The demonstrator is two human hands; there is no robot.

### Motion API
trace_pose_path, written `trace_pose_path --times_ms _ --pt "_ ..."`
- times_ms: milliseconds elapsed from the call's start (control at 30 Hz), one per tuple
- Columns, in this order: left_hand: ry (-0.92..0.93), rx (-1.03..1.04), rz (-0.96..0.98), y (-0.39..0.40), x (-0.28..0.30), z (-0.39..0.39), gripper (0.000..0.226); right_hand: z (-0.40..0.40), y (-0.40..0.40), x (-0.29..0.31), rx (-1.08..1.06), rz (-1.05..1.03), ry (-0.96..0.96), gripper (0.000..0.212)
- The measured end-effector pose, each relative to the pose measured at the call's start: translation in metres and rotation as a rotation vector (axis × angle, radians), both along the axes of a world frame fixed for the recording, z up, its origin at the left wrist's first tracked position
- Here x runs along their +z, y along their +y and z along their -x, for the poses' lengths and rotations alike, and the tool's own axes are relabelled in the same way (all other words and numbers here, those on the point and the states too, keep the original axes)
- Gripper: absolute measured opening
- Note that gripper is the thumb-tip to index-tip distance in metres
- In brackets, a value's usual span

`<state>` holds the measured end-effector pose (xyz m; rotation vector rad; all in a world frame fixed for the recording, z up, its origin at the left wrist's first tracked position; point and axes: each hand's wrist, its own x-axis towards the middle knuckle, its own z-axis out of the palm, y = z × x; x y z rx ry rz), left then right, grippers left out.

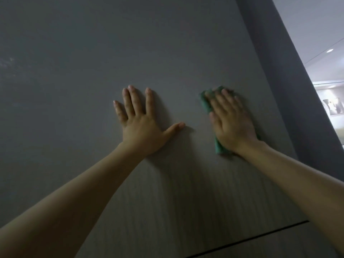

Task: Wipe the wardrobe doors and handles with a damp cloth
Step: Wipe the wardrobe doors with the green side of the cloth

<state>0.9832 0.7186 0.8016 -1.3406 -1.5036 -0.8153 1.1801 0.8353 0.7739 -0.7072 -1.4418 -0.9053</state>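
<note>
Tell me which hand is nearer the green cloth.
Right. The right hand lies flat on the green cloth, pressing it to the wardrobe door; the left hand rests bare on the door beside it, apart.

I see bare door panel (167, 53) above and left of the cloth (218, 146), free to sweep. Right of cloth, dark frame edge (279, 90) blocks. Left hand (141, 125) sits flat just left, w/ a narrow gap between.

There was only one view, from the person's head. It looked forward and seemed to tilt up, very close to the wardrobe door (130, 43). The door's right edge leaned across the top right corner.
</note>
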Motion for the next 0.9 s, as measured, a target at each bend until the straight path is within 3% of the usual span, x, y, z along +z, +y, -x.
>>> trace_pose_path --times_ms 100,200,333,433,700,900 --pt "-0.01 0.009 0.016 0.0 0.0 -0.002 0.121 -0.013 0.002 0.024 0.02 0.22 0.195 0.064" --pt "-0.019 0.031 0.02 -0.004 0.003 -0.005 0.121 -0.005 -0.003 0.01 0.025 0.232 0.237 0.064" --pt "0.048 -0.016 -0.006 0.0 0.003 -0.027 0.106 -0.006 -0.001 -0.027 0.033 0.149 0.117 0.058" --pt "0.084 -0.073 0.043 0.015 -0.005 -0.044 0.095 -0.024 0.006 -0.024 0.015 0.145 0.063 0.055" --pt "0.126 -0.004 -0.015 0.027 -0.008 -0.046 0.096 -0.029 0.006 -0.012 0.019 0.248 0.265 0.062" --pt "0.125 -0.001 -0.015 0.028 -0.008 -0.046 0.097 -0.035 0.01 -0.024 0.008 0.179 0.133 0.056"
